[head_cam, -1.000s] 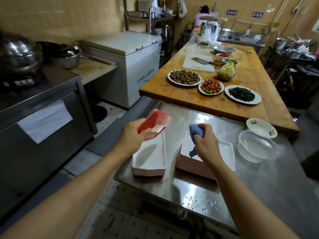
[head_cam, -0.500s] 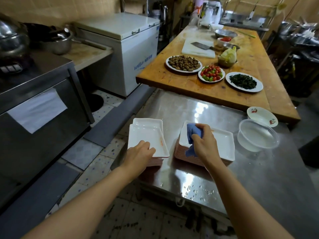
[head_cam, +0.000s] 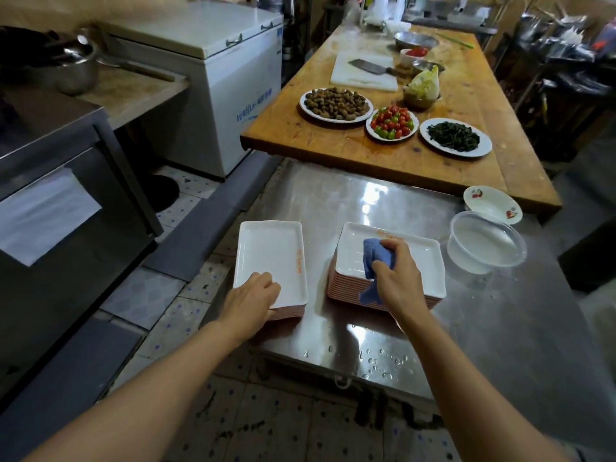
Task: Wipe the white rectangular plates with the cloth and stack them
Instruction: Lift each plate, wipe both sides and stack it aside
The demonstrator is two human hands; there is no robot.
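Two stacks of white rectangular plates with red undersides stand on the steel table (head_cam: 333, 201). The left stack (head_cam: 270, 255) is low; my left hand (head_cam: 251, 300) rests on the near edge of its top plate, fingers curled over the rim. The right stack (head_cam: 416, 261) is taller. My right hand (head_cam: 396, 276) grips a bunched blue cloth (head_cam: 375, 258) and presses it onto the top plate of that stack.
A clear plastic bowl (head_cam: 485, 241) and a small flowered dish (head_cam: 491, 205) sit right of the stacks. Behind, a wooden counter (head_cam: 333, 148) carries plates of nuts, tomatoes and greens. Water drops lie near the table's front edge. An oven stands left across the aisle.
My left hand has laid the plate it held tilted onto the left stack and now rests on its near edge. My right hand keeps the cloth on the right stack.
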